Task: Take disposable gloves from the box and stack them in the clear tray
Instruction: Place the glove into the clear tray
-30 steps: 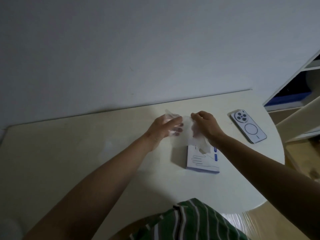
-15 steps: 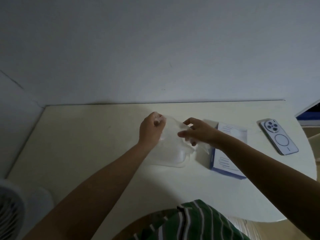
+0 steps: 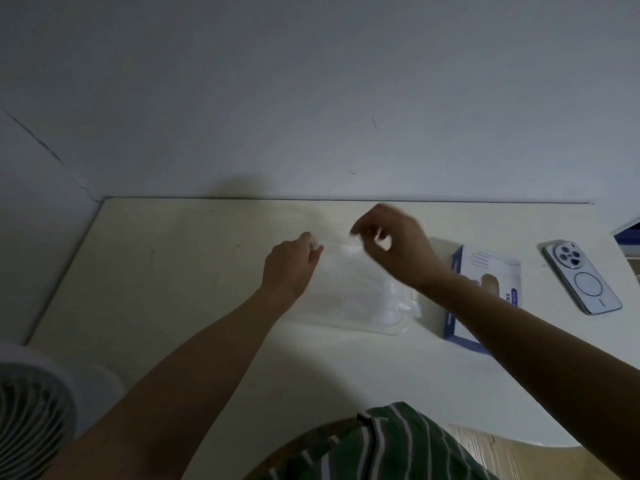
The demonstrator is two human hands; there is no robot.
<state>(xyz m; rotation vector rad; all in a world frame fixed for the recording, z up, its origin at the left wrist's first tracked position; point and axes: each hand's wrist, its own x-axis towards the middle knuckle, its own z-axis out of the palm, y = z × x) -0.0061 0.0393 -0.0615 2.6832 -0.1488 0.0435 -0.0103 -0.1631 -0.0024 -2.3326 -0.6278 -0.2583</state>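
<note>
Clear film is what both hands hold: one disposable glove (image 3: 346, 271), thin and nearly see-through. I record the left hand (image 3: 289, 265) with fingers curled, thumb and fingertips pinching the glove's upper left corner. The right hand (image 3: 398, 247) is motion-blurred. Its fingers are curled and a bit of pale film shows inside them, so I log it as pinching the glove's upper edge on the right. Between the two hands the glove is pulled out flat, low over the tray (image 3: 388, 330), a clear shallow one with rounded corners whose near rim I can just make out on the cream table (image 3: 173, 271). Whether the glove touches the tray's floor I cannot tell from my feed. Wrinkled film shows at the tray's right end; I cannot tell whether it is the same glove. Just beside the tray on the right lies the box (image 3: 491, 268), white with blue sides, partly hidden by the right forearm. Further right a phone (image 3: 581, 282) lies back-up, apart from the box. A white fan (image 3: 31, 420) stands at the lower left, and a green striped garment (image 3: 391, 448) fills the bottom edge.
</note>
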